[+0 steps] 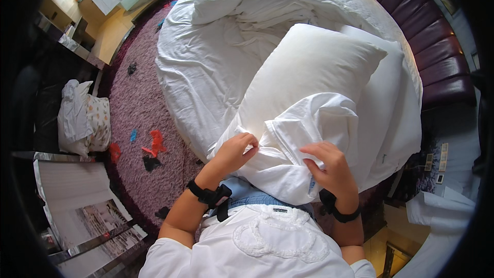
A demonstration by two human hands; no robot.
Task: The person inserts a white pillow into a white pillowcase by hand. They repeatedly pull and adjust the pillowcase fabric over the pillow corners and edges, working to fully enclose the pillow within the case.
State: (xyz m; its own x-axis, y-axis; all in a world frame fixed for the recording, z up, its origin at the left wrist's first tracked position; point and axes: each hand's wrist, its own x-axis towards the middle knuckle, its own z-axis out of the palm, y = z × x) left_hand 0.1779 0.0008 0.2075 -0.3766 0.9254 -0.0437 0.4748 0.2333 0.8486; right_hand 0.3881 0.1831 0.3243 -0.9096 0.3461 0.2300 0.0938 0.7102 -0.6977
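A plump white pillow (308, 65) lies slantwise on the round bed, its near end by my waist. Loose white cloth, apparently a pillowcase (332, 114), is bunched over that near end and drapes toward my lap. My left hand (237, 152) pinches a fold of this cloth at the pillow's lower left corner. To the right, my right hand (328, 162) hovers over or lightly touches the cloth, thumb and forefinger apart. Under its palm, part of the fabric is hidden. Both wrists wear black bands.
Another white pillow (386, 69) lies partly beneath the first. A rumpled white duvet (247, 11) covers the far side of the bed. A padded purple headboard (428, 38) curves along the right. Red pieces (155, 143) and dark scraps litter the purple carpet (139, 96). More pillows (83, 119) sit at left.
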